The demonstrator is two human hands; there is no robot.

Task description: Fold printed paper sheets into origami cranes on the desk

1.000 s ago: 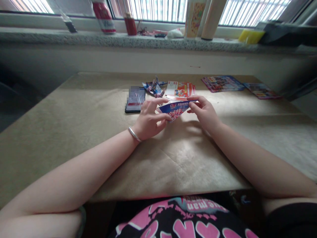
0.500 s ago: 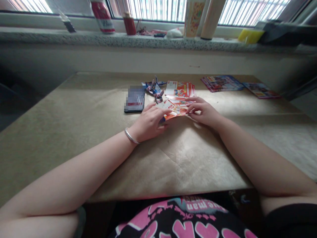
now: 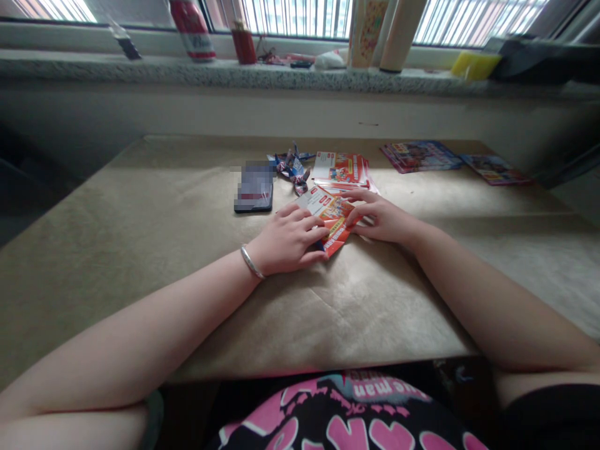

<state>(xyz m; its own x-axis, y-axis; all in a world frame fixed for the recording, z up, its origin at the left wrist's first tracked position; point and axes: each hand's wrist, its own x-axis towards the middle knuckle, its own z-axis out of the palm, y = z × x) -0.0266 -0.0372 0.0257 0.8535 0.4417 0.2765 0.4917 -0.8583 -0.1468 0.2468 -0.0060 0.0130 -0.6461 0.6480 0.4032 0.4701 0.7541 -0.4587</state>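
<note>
An orange-and-white printed card [image 3: 335,219] lies at a slant on the table between my hands, with a bit of dark blue at its near left edge. My left hand [image 3: 295,240], with a silver bangle at the wrist, rests palm down over the card's left side, fingers stretched out. At the right edge, the bent fingers and thumb of my right hand [image 3: 379,215] take hold of the card. Just beyond it sits a stack of similar orange-and-white cards [image 3: 340,167]. Crumpled blue wrappers [image 3: 293,167] lie left of the stack.
A dark phone [image 3: 255,187], partly pixelated, lies left of the cards. Two groups of colourful flat packets [image 3: 422,155] lie at the table's back right. On the windowsill [image 3: 290,78] stand a red-and-white can [image 3: 193,31], a red bottle [image 3: 244,45] and a yellow object [image 3: 475,64].
The card between my hands has turned and come down flatter, showing more of its face. My left hand has moved slightly right and nearer to me; the right has shifted a little left.
</note>
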